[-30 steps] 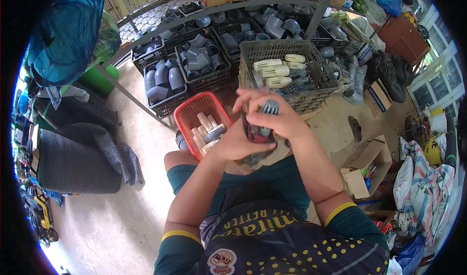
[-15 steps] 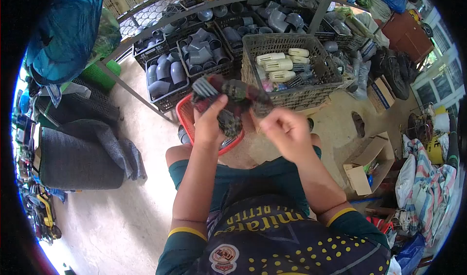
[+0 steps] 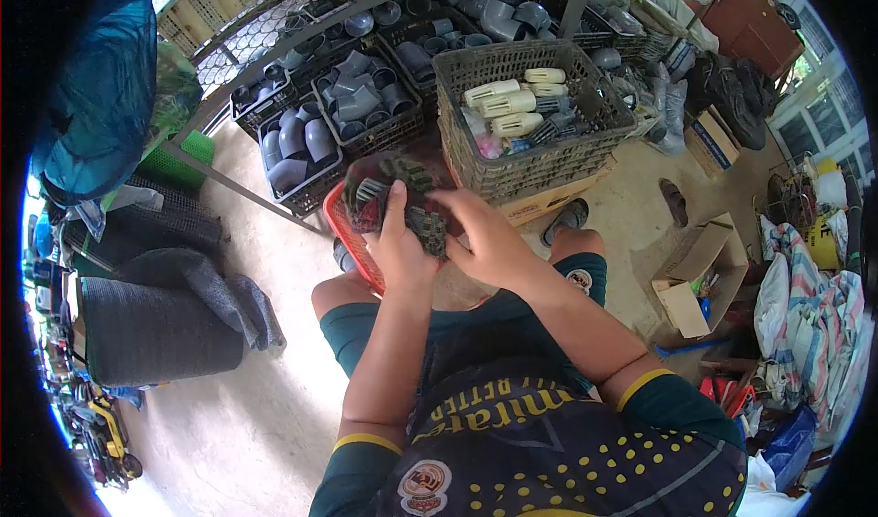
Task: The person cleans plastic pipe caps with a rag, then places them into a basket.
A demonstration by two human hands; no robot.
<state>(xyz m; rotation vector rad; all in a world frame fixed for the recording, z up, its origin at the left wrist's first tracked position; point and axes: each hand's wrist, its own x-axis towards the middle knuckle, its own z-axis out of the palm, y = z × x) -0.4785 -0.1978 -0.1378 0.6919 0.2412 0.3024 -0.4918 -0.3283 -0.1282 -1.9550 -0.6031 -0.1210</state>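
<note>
Gathered in my left hand (image 3: 402, 247) is a dark camouflage-like patterned cloth (image 3: 402, 168) with reddish patches. A grey ribbed piece (image 3: 370, 191) shows among its folds beside my left thumb; most of it is hidden by the cloth. My right hand (image 3: 489, 243) closes on the right side of the same cloth, thumb low and fingers above. Below both hands, between my legs, a red plastic basket (image 3: 337, 217) is partly covered by the cloth and hands.
In front stands a stacked dark crate (image 3: 535, 171) with cream slotted fittings (image 3: 508, 104). Left of it are black crates (image 3: 311, 188) of grey pipe fittings (image 3: 320, 139). A mesh roll (image 3: 160, 330) lies at left, an open cardboard box (image 3: 700, 279) at right.
My right hand has come in from the right and now grips the cloth beside my left hand. The cloth's trailing end is bunched closer together. The camera view has shifted slightly.
</note>
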